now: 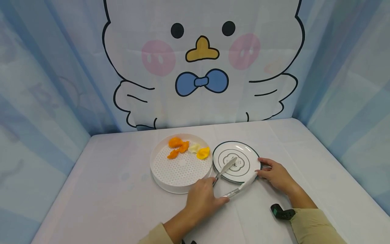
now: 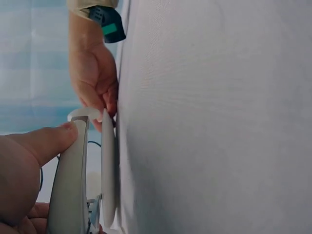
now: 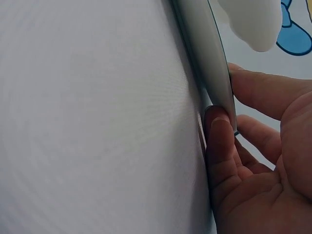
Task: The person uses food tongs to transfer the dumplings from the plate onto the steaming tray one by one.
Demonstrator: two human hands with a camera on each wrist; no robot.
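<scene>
My left hand [image 1: 203,196] grips a pair of tongs [image 1: 225,168] with pale tips and metal arms. Spread apart, the tongs reach over the near part of a white plate [image 1: 220,156], which has a dark rim line and a flower-like emblem. Nothing is between their tips. In the left wrist view the thumb presses along one arm of the tongs [image 2: 69,170]. My right hand [image 1: 278,177] pinches the plate's right edge. The right wrist view shows its thumb above the rim and a finger under the plate [image 3: 209,53].
Left of the plate, close beside it, stands a round white tray [image 1: 164,169] with a perforated base. Orange pieces [image 1: 175,142], a pale yellow piece [image 1: 194,148] and a bright yellow piece [image 1: 203,153] lie in it. A white cloth covers the table [image 1: 122,189]; printed curtains [image 1: 201,108] stand behind.
</scene>
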